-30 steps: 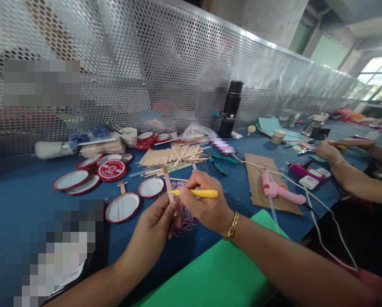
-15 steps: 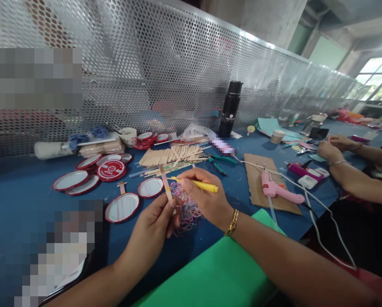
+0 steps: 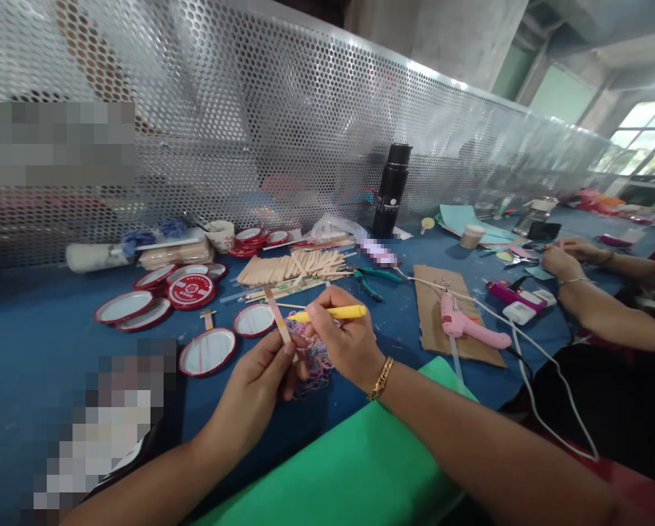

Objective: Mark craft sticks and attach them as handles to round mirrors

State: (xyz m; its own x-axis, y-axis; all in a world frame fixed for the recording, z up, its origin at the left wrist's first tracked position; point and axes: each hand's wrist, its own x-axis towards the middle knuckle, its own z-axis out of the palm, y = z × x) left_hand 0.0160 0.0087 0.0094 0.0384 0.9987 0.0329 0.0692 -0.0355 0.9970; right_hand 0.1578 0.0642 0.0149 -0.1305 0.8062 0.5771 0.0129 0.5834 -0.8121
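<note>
Tilted further, a stick is gripped by left fingers, marker by right fingers, over blue table beside perforated screen.

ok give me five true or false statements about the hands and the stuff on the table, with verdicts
1. The right hand holds a yellow marker. True.
2. The left hand is empty. False: the left hand holds a flat stick.
3. The glue gun is pink. True.
4. The black bottle lies on its side. False: the black bottle stands upright.
5. The lid with white lettering is red. True.
</note>
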